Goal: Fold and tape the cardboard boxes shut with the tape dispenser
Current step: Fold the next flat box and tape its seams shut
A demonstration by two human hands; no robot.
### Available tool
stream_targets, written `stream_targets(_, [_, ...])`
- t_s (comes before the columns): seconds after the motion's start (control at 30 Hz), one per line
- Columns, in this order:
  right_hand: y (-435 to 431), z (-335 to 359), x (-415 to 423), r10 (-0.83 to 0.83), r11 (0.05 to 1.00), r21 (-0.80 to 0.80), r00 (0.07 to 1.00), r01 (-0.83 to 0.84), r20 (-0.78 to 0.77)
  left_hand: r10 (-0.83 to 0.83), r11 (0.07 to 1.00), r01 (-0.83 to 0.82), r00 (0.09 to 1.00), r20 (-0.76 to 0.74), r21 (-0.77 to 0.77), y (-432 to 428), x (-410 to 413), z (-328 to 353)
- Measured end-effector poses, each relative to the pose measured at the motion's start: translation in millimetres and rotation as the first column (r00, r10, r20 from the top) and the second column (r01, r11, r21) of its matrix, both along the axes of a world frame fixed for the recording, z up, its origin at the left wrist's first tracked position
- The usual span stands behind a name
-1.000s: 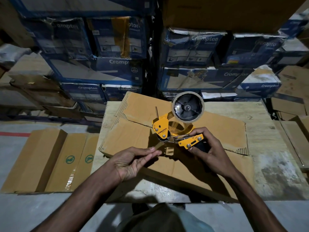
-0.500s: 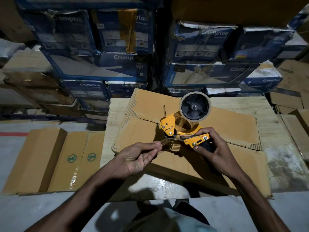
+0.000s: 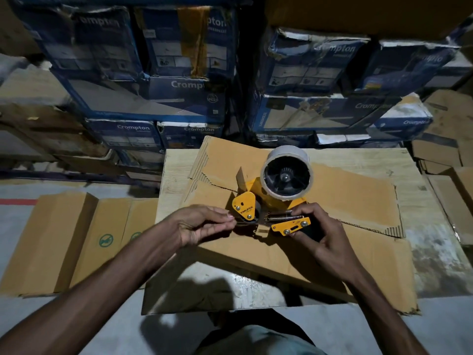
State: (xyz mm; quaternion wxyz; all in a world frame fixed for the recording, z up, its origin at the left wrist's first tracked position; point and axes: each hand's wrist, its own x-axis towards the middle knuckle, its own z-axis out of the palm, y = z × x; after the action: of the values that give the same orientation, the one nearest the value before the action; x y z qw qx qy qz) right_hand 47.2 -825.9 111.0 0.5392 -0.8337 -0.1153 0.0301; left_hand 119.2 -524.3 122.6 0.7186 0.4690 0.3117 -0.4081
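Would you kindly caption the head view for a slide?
Right hand grips the yellow tape dispenser over flattened cardboard; left hand reaches its front roller.

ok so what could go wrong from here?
1. The left fingers are at the dispenser's roller end; a cutter there could nick them.
2. The right hand alone holds the dispenser; a hard tug may twist it.
3. The cardboard seems to overhang the table's near edge and may slide.

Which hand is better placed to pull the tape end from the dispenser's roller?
Probably the left hand: its fingertips are at the roller, while the right hand holds the tape dispenser steady.
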Motion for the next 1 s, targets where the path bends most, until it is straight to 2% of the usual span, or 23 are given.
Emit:
stream_targets(0.2, [5,-15,37,0.027,0.989,-0.145,0.993,-0.011,0.112,-0.063,0.980,0.024,0.979,0.195,0.197,8,44,2])
stream_targets(0.33, [12,-8,61,0.073,0.965,-0.262,0.983,-0.027,0.168,-0.091,0.961,0.024,0.968,0.234,0.277,18,65,0])
stream_targets(0.43, [-5,-5,72,0.057,0.930,-0.366,0.982,0.012,0.178,-0.085,0.931,-0.021,0.959,0.271,0.364,57,79,-5])
stream_targets(0.5, [-21,-4,73,0.032,0.928,-0.372,0.986,0.032,0.166,-0.046,0.913,-0.088,0.948,0.314,0.399,91,85,-8])
stream_targets(0.6, [-31,-2,75,0.070,0.921,-0.389,0.974,0.020,0.216,-0.061,0.899,-0.101,0.935,0.349,0.426,116,87,-14])
stream_targets(0.87, [-19,-18,83,0.063,0.898,-0.438,0.972,0.043,0.225,-0.123,0.794,-0.199,0.872,0.473,0.574,105,87,-28])
stream_targets(1.0, [-20,-24,81,0.095,0.887,-0.461,0.960,0.038,0.263,-0.129,0.811,-0.204,0.853,0.507,0.548,105,90,-29])
